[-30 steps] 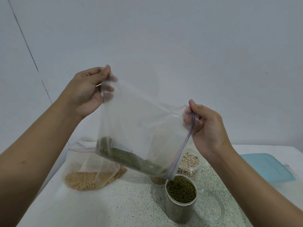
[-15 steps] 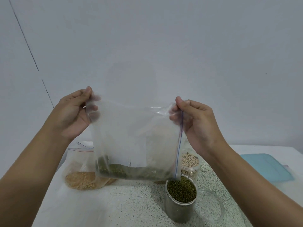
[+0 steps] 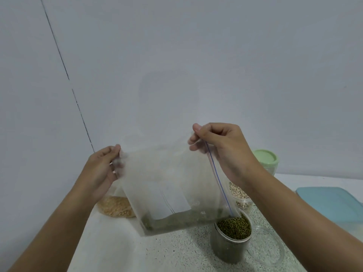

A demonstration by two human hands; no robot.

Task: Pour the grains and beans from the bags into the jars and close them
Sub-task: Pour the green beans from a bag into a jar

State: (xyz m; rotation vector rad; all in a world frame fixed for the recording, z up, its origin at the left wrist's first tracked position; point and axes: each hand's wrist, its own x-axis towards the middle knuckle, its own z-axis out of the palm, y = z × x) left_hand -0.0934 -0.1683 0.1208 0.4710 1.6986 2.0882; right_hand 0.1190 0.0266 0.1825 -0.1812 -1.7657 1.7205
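My left hand (image 3: 100, 171) and right hand (image 3: 222, 150) each pinch an upper corner of a clear zip bag (image 3: 172, 185), held in the air above the speckled table (image 3: 157, 252), its lower right corner just over the open jar (image 3: 229, 250) of green beans. It looks light, limp and slippery, with a few green beans (image 3: 176, 220) sagging along its bottom edge, so I judge the corners by the stiffer zip strip the surest hold. The zip mouth faces right, slanting down from my right hand toward the jar; the bottom edge runs crosswise, dipping left.
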